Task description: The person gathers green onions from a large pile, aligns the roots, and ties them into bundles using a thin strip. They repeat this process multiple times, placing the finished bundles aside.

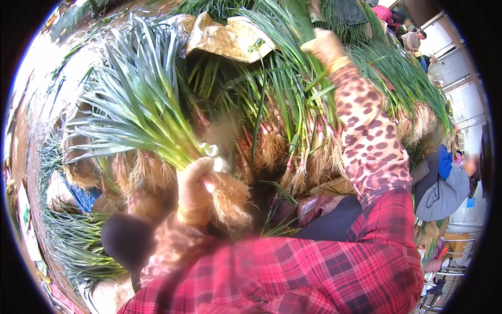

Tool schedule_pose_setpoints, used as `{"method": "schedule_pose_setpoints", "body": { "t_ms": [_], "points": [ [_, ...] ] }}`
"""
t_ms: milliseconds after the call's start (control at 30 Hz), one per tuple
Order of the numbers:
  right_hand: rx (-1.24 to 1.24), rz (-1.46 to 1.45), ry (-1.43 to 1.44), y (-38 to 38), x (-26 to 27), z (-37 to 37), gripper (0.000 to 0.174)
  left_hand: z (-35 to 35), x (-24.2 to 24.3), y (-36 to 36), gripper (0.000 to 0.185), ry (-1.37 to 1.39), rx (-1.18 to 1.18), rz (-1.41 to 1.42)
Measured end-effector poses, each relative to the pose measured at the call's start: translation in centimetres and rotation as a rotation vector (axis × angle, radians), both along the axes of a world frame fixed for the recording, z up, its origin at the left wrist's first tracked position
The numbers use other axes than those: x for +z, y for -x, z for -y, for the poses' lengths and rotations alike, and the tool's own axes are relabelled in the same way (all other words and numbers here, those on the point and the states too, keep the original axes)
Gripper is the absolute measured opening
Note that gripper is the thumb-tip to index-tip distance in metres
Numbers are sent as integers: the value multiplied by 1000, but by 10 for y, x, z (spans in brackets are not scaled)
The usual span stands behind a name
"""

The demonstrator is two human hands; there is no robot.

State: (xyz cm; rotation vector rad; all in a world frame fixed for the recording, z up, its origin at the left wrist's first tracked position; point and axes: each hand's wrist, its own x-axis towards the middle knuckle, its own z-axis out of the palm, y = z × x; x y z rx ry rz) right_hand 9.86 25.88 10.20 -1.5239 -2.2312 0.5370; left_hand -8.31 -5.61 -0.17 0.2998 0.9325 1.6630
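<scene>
In a tan glove, my left hand (195, 188) is closed around the lower stalks of a bunch of green garlic plants (157, 121), its leaves fanned up and to the left. Pale roots (231, 196) hang below that hand, and small white rings sit beside its fingers. My right hand (325, 45), also gloved, reaches out at the upper right among long green leaves (290, 23); its fingers look bent on them, but blur hides whether they grip. Beneath that arm lie more plants with reddish stalk bases and stringy roots (274, 147).
A crumpled yellowish woven sack (231, 37) lies over the plants ahead. More leafy bundles (392, 82) are heaped at right, others (78, 243) at lower left. A person in a blue-grey garment (443, 192) sits at far right; several people are at upper right.
</scene>
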Motion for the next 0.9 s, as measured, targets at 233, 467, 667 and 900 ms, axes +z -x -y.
{"method": "schedule_pose_setpoints", "body": {
  "t_ms": [233, 467, 667, 900],
  "points": [
    [620, 134, -203, 48, 6, 38, 39, 8, 7, 16, 28, -101, 66, -46],
    [-99, 215, -24, -30, -35, -46, 43, -4, -16, 32, 20, 30, 83, -38],
    [272, -153, 112, 52, -86, -22, 39, -26, -21, 22, 20, 91, 113, -118],
    [274, -600, 556, 84, -42, -18, 21, -25, -28, 28, 20, 163, 170, -175]
  ]
}}
